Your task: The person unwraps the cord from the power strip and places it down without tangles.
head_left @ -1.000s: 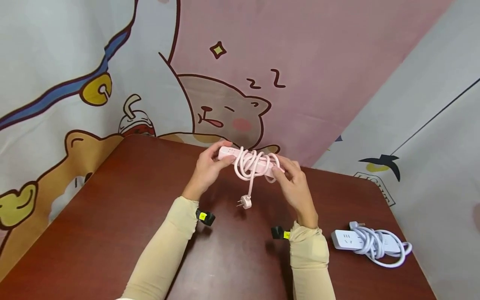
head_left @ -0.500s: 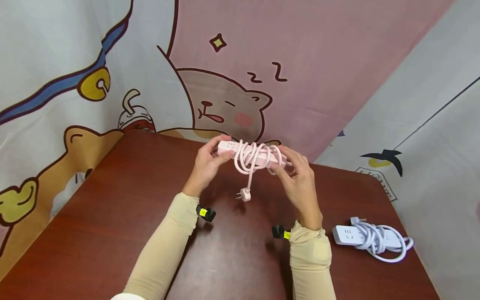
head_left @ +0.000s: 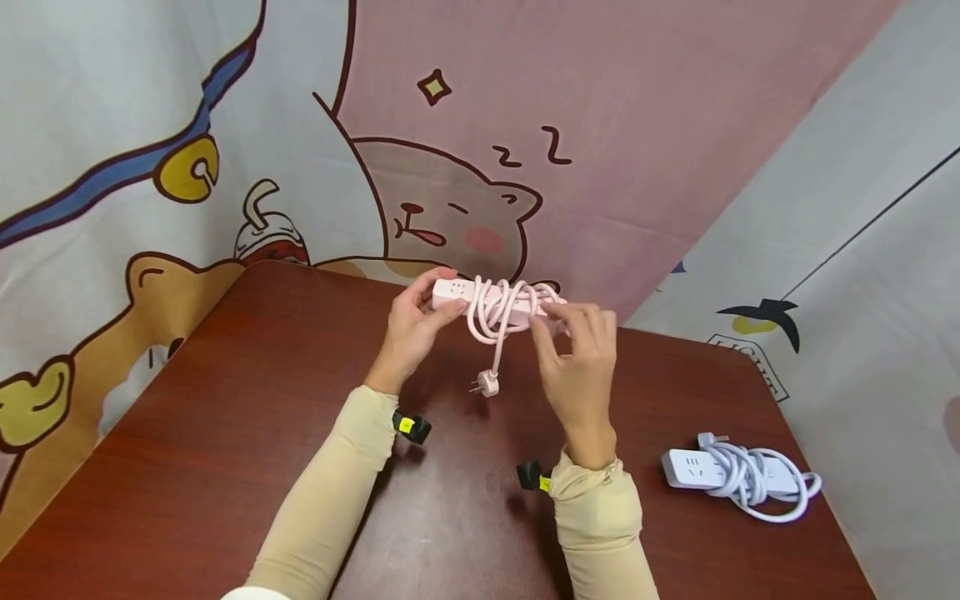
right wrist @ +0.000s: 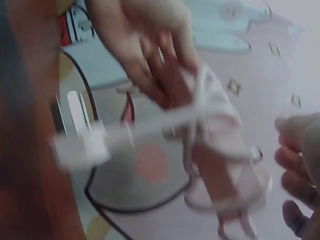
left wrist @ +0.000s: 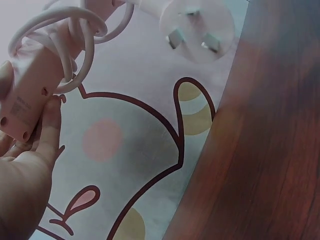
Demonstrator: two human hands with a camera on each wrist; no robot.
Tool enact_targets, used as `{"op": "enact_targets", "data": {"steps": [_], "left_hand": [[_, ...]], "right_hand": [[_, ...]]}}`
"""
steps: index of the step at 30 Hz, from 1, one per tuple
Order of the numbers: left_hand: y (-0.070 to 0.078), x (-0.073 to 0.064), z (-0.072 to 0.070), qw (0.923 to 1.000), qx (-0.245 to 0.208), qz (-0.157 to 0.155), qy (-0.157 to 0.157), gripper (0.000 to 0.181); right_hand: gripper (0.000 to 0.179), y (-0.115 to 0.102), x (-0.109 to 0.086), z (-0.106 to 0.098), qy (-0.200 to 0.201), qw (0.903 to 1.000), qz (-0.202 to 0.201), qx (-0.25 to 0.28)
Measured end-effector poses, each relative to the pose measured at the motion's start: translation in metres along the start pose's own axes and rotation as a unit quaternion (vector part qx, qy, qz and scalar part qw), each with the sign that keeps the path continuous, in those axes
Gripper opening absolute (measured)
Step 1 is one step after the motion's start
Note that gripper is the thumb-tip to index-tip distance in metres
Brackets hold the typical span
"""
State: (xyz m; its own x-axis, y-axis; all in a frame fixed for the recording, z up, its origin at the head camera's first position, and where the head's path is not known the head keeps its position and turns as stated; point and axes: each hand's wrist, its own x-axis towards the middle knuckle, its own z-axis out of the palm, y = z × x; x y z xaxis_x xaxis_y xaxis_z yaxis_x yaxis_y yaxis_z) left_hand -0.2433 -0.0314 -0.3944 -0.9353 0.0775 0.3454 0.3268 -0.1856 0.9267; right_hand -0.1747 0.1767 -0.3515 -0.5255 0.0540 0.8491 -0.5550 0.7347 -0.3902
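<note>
Fingers (head_left: 442,305) of both hands clamp one pink power strip (head_left: 452,292); one white strip (head_left: 693,469) lies apart.

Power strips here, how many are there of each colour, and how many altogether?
Pink power strip, cord wound round it, held in the left hand and the right hand: 1
White power strip, lying on the table with its cord bundled: 1
Total: 2
</note>
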Motion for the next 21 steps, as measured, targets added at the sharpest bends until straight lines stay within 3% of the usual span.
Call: {"op": "enact_targets", "data": {"steps": [4,12,21], "left_hand": [[0.001,-0.001,0.000,1.0000,0.006,0.006,0.003,0.045],[0.000,-0.001,0.001,0.9998,0.012,0.008,0.010,0.046],[-0.001,0.000,0.001,0.9996,0.018,0.010,0.020,0.046]], "right_hand": [[0.014,-0.017,-0.006,0.010,-0.030,0.9992,-0.001,-0.025],[0.028,-0.029,-0.017,0.018,-0.079,0.9910,0.051,-0.095],[0.017,-0.024,-0.016,0.022,-0.090,0.9926,0.013,-0.081]]}}
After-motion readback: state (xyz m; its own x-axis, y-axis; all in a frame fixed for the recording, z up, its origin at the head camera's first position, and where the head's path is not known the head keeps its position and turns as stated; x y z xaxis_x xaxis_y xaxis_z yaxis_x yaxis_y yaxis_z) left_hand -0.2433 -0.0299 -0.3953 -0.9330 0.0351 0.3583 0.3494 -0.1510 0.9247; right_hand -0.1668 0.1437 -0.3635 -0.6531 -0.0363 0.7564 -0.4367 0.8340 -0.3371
